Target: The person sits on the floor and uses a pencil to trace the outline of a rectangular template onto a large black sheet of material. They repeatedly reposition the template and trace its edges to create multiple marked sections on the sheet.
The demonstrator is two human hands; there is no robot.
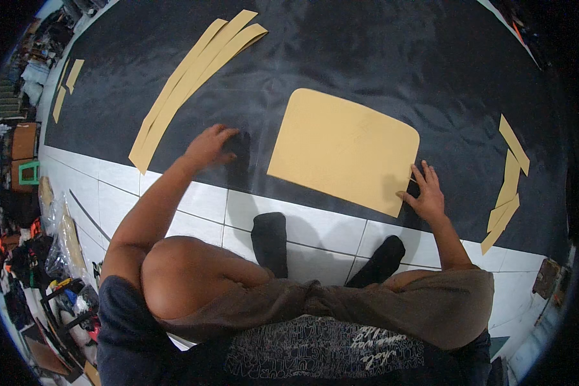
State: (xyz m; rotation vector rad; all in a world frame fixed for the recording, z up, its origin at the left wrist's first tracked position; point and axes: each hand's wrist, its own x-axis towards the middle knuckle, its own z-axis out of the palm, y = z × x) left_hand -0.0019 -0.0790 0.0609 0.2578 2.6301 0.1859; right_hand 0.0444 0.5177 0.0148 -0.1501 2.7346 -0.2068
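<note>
A large tan card panel (344,151), with two rounded far corners and a straight near edge, lies flat on a black sheet (367,51). My right hand (426,190) is at the panel's right edge, fingers spread and thumb on its near right corner. A thin pale sliver shows beside those fingers; whether they hold it I cannot tell. To the panel's left, my left hand (211,147) is over the black sheet, holding nothing, its fingers apart. Beyond it, long tan card strips (186,87) lie fanned and overlapping.
Smaller tan pieces (509,177) lie at the right of the sheet, others (74,76) at its far left. White floor tiles (193,199) border the near edge, where my dark-socked feet (270,244) rest. Piled goods and a green plastic frame (29,172) line the left side.
</note>
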